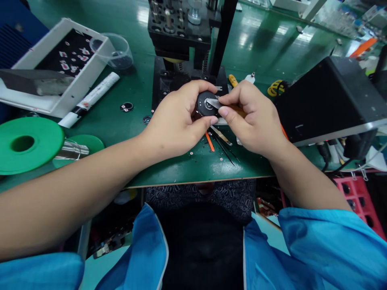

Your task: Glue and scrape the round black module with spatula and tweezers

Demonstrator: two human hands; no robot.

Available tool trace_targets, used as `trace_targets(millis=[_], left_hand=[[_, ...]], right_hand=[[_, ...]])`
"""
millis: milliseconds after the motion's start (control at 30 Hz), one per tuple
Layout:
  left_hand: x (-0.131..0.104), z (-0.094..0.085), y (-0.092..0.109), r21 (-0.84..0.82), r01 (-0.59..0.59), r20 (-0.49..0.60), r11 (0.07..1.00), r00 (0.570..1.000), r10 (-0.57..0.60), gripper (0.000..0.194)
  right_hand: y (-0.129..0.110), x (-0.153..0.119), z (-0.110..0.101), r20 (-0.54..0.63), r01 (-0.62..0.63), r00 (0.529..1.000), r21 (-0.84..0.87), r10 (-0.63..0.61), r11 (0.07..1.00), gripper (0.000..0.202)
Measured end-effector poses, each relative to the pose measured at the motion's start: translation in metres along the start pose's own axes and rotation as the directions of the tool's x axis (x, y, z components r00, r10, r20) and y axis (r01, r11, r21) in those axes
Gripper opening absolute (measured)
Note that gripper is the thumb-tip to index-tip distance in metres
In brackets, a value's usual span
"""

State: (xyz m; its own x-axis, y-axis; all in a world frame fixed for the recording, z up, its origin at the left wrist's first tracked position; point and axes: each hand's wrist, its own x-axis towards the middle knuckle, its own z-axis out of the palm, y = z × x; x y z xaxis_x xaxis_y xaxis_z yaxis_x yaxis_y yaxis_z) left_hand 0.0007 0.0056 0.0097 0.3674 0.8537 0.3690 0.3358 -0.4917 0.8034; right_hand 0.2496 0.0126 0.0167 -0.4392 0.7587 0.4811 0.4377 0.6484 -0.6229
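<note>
My left hand (178,119) grips a round black disc-shaped part (202,105) between thumb and fingers, its flat face with a ringed centre turned up toward me. My right hand (252,117) is closed on a thin blade-like metal tool (214,103). The tip of that tool touches or lies just over the disc's centre; I cannot tell which. Below the hands, tweezers (222,135) and an orange stick (209,141) lie on the green bench. Behind the hands stands a black press fixture (181,36) with metal pins and springs.
At left are a white tray (99,76) with small parts, a clear plastic cup (121,56), a marker (101,92) and a green solder spool (45,133). A small black ring (126,106) lies near my left wrist. A black box-shaped device (326,96) stands at right.
</note>
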Motion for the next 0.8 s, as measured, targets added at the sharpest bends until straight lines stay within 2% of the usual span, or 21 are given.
trace_targets(millis=[167,300,567,800], left_hand=[[0.0,-0.002,0.0,0.054,-0.033,0.009,0.998,0.999,0.033,0.053],[0.003,-0.008,0.003,0.032,-0.018,0.043,0.999,0.999,0.017,0.054],[0.007,-0.015,0.003,-0.025,0.013,0.133,1.0,0.991,-0.009,0.049],[0.006,-0.01,0.007,0.033,0.02,0.07,0.999,0.997,-0.022,0.054]], right_hand=[[0.002,-0.002,0.002,-0.001,0.035,0.999,-0.04,-0.035,0.999,0.033],[0.002,-0.002,-0.001,0.011,0.049,0.999,-0.029,-0.048,0.998,0.035],[-0.001,-0.001,-0.002,0.015,0.084,0.996,-0.048,-0.083,0.995,0.021],[-0.007,-0.002,0.001,-0.021,0.074,0.997,-0.014,-0.075,0.997,0.017]])
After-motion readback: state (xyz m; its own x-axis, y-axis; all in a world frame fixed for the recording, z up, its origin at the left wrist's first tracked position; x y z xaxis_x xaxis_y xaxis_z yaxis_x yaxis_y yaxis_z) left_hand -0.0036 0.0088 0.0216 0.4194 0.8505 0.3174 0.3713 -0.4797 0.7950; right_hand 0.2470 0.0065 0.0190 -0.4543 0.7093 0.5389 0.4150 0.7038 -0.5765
